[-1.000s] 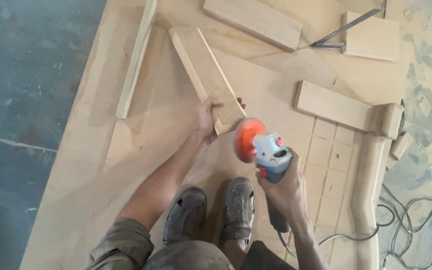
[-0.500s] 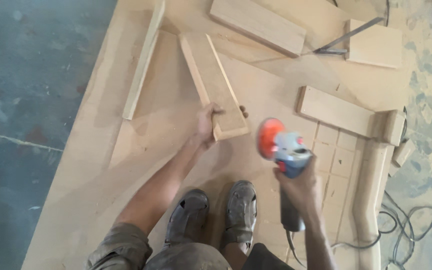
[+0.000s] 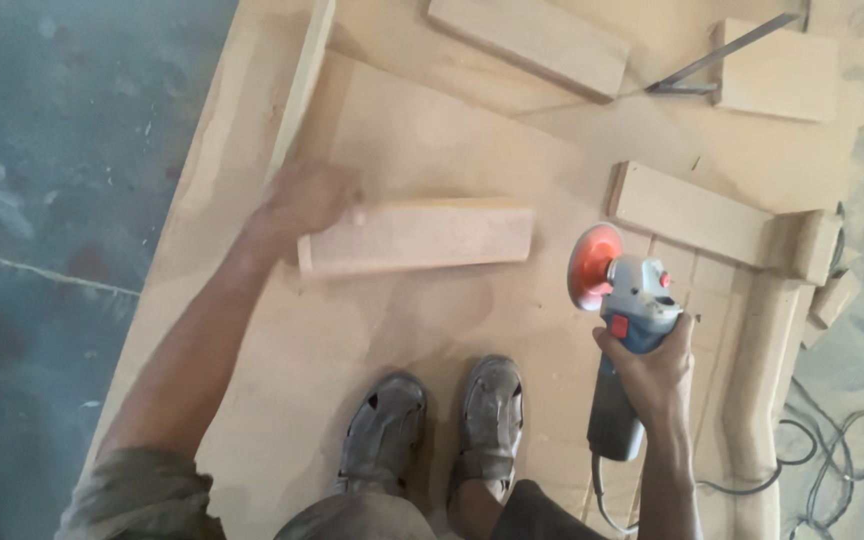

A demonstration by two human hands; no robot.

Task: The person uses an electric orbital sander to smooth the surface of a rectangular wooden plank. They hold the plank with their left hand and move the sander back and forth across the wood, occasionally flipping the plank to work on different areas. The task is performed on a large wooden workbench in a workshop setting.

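left hand (image 3: pixel 304 200): arm stretched forward and slightly left from the lower left corner, hand blurred, laid over the left end of a pale rectangular wooden board (image 3: pixel 417 236); fingers appear curled onto that end, though the blur leaves it impossible to tell how tightly they close. pale rectangular wooden board: lies flat on the large sheet of light brown fibreboard (image 3: pixel 432 130) that covers the floor, long axis running almost straight left to right, its right end free and pointing toward the grinder, near it but apart. right hand (image 3: pixel 652 365): forearm rising from the lower edge, fingers wrapped firmly round the body of a grey and blue angle grinder with an orange sanding disc (image 3: pixel 620 300); the handle runs down toward the person, the disc (image 3: pixel 592 266) faces left, held clear of the board's right end. black power cable (image 3: pixel 832 450): trails from the grinder's rear across the floor at lower right. two brown sandalled feet (image 3: pixel 432 425): stand on the sheet between the arms, below the board. long thin wooden strip (image 3: pixel 302 85): upper left, just above the left hand. thick short plank (image 3: pixel 530 42): top centre. metal try square (image 3: pixel 722 55): top right, resting by a square wooden block (image 3: pixel 777 72). flat plank (image 3: pixel 692 212): right of the board's end, above the grinder.
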